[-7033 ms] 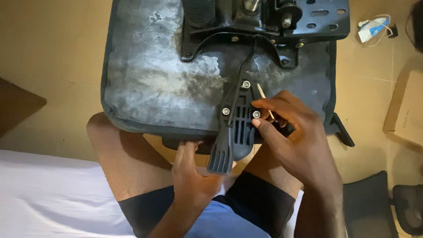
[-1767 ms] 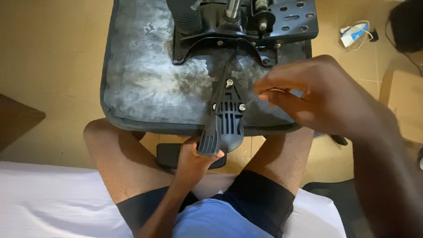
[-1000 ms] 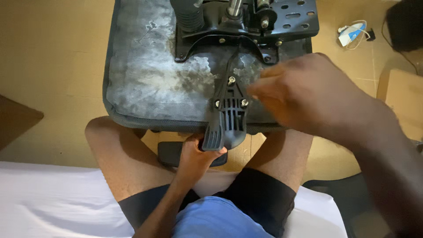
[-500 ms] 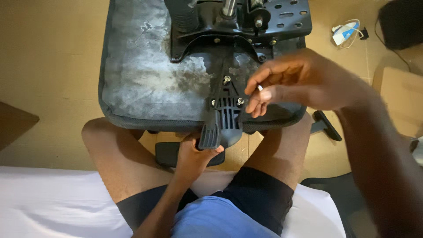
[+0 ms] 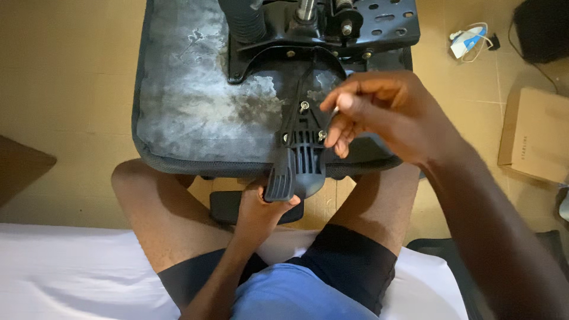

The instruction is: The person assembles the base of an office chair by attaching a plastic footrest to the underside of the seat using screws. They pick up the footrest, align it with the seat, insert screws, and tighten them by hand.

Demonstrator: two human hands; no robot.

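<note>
Since a moment ago our right hand (image 5: 385,115) dropped nearer the bracket (image 5: 303,139) on the seat (image 5: 195,112), fingers pinching a small tool (image 5: 333,114); our left hand (image 5: 261,210) grips its lower end.

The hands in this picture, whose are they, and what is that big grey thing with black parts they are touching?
The camera sits on a person's head and looks down, so you see that person's own two hands and bare knees. The big grey thing is a chair seat turned upside down, so its underside faces up. Bolted onto it is a black metal plate with round holes. The left hand grips the lower end of a black plastic bracket, which lies against the seat's near edge with small silver screws in it. The right hand hovers over the bracket, pinching a thin, shiny tool; it is too small to tell which kind. On the tan floor lie a cardboard box and a small white and blue gadget.
</note>
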